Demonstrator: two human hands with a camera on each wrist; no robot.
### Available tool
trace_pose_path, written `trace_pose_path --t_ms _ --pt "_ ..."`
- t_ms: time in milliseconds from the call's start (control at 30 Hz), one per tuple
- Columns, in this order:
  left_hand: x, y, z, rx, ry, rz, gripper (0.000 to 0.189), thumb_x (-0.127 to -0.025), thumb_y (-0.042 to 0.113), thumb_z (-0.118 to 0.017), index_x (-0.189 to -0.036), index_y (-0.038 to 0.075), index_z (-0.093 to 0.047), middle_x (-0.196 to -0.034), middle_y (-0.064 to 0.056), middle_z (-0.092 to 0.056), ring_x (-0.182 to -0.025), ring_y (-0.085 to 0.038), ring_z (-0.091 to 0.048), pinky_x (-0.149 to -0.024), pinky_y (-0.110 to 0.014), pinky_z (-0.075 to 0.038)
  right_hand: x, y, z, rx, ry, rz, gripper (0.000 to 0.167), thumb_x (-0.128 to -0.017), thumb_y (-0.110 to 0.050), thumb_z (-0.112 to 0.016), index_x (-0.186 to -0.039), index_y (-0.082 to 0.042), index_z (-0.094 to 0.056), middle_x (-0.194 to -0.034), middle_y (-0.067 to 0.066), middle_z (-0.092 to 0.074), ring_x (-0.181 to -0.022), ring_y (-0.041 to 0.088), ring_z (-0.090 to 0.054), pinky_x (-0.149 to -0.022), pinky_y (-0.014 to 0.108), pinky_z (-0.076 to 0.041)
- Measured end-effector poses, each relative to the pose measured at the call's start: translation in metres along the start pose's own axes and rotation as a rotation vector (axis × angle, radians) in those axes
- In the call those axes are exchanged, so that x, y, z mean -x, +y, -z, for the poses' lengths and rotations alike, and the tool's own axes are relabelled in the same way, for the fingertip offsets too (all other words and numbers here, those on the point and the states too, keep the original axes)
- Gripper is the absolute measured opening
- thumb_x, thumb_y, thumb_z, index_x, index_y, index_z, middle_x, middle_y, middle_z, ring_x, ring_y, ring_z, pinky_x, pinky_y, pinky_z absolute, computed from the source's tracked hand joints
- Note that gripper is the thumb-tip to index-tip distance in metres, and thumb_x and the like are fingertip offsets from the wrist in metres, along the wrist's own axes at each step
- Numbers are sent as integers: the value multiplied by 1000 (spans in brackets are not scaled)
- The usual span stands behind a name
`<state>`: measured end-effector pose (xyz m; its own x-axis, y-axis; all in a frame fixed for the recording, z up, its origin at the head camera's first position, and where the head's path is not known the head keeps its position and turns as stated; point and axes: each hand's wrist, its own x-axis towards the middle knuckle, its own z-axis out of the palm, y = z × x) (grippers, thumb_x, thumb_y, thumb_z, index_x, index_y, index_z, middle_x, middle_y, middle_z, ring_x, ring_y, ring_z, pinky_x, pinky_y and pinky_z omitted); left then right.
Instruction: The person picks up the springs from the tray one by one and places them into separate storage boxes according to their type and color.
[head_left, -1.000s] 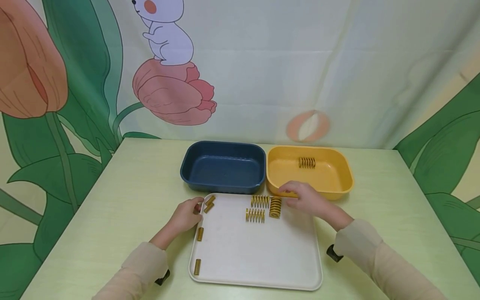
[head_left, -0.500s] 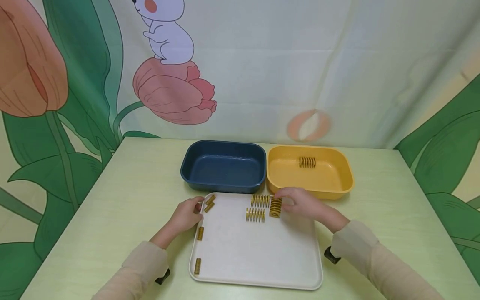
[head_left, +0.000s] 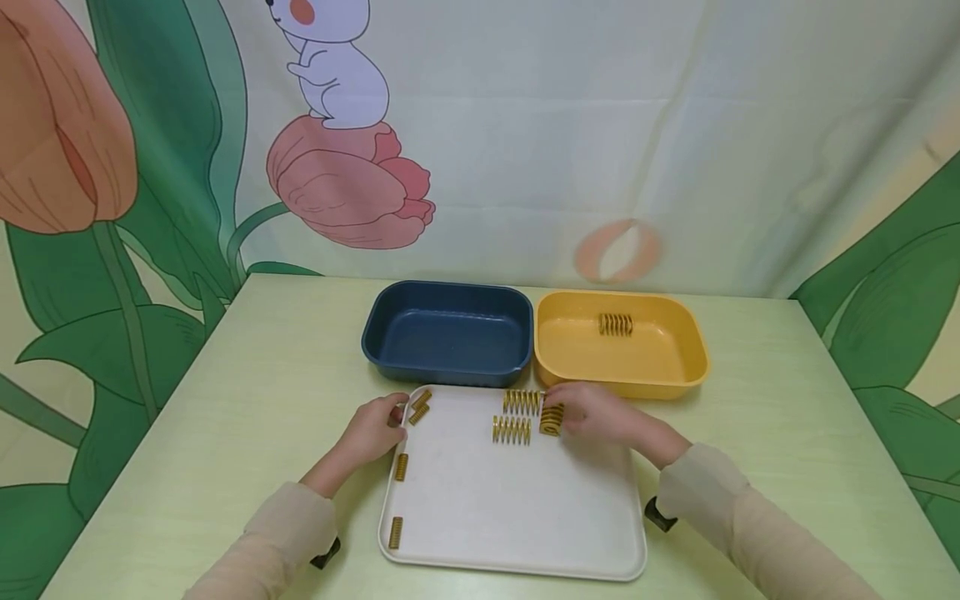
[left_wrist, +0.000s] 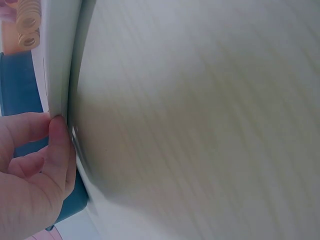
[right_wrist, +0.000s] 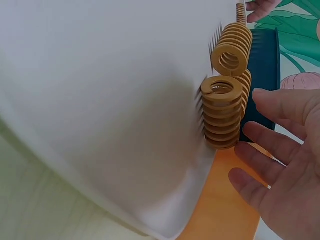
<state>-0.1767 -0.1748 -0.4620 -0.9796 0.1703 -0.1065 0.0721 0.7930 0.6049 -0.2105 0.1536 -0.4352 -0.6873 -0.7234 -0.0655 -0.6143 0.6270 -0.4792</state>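
My left hand (head_left: 372,431) holds the white tray (head_left: 517,517) by its left rim; in the left wrist view thumb and fingers (left_wrist: 59,145) pinch that edge. Over the tray's back right part, my right hand (head_left: 592,412) reaches in above a thick golden coil spring (head_left: 551,425), hiding its far end. The right wrist view shows the fingers (right_wrist: 262,162) spread and slightly bent beside this spring (right_wrist: 221,117), not closed round it. Two more large springs lie left of it, a back one (head_left: 521,402) and a front one (head_left: 512,430).
Several small springs (head_left: 401,467) lie along the tray's left side. Behind the tray stand a dark blue bin (head_left: 447,375) and a yellow bin (head_left: 667,387), side by side; one large spring (head_left: 616,324) is in the yellow one. A printed curtain (head_left: 510,167) hangs behind the table.
My right hand has moved left and lowered from the yellow bin's front rim to the thick spring, covering part of it. My left hand stays on the tray's rim.
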Motion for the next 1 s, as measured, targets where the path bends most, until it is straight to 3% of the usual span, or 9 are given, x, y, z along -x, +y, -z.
trace_pose_path --t_ms 333,733,1000 --pt "1 1 0 -1 -1 7 45 -70 -3 -58 -115 -5 -51 -82 -12 -58 -75 -23 -52 -70 -34 -43 -1 3 -7 72 21 67 32 -74 3 -57 -105 -1 -62 -117 17 -56 -110 30 -51 -92 42 -39" --pt "1 -1 0 -1 5 -2 46 -69 -3 -58 -115 -5 -51 -82 -12 -58 -75 -22 -52 -71 -34 -42 2 3 -16 48 29 -39 35 -76 4 -57 -109 -6 -60 -118 12 -56 -112 27 -50 -94 40 -39" --pt "0 0 -1 5 -4 5 46 -70 -3 -58 -115 -6 -51 -83 -12 -58 -75 -23 -52 -72 -36 -43 3 8 -22 58 68 -71 34 -75 0 -60 -108 -9 -61 -110 6 -60 -103 22 -54 -90 38 -41"
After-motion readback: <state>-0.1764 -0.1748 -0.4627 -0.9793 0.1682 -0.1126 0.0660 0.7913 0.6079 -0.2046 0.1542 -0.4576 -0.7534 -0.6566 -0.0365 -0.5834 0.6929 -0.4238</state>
